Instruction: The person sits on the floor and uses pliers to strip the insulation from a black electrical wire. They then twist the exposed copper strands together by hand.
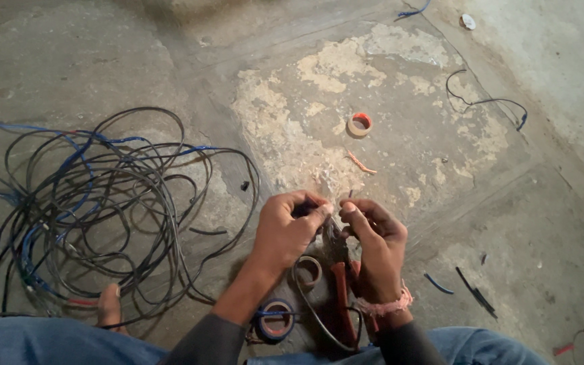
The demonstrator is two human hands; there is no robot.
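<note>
Two hands, left hand (pixel 284 233) and right hand (pixel 376 243), pinching a wire end (pixel 336 206) over red-handled pliers (pixel 341 284); tangled cable pile (pixel 96 209) at 9 o'clock untouched, tape rolls (pixel 277 319) waiting.

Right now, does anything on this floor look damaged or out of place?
Yes. The concrete floor is worn, with pale patches where the surface has flaked. Black and blue wires lie in a loose tangle at the left, and short cut wire pieces are scattered at the right.

Lower centre: left hand (pixel 285 233) and right hand (pixel 376 247) pinching wire over red-handled pliers (pixel 341 284). Left: tangled black and blue cable (pixel 96 203). Upper centre: red tape roll (pixel 359 124) on concrete floor (pixel 508 223).
</note>
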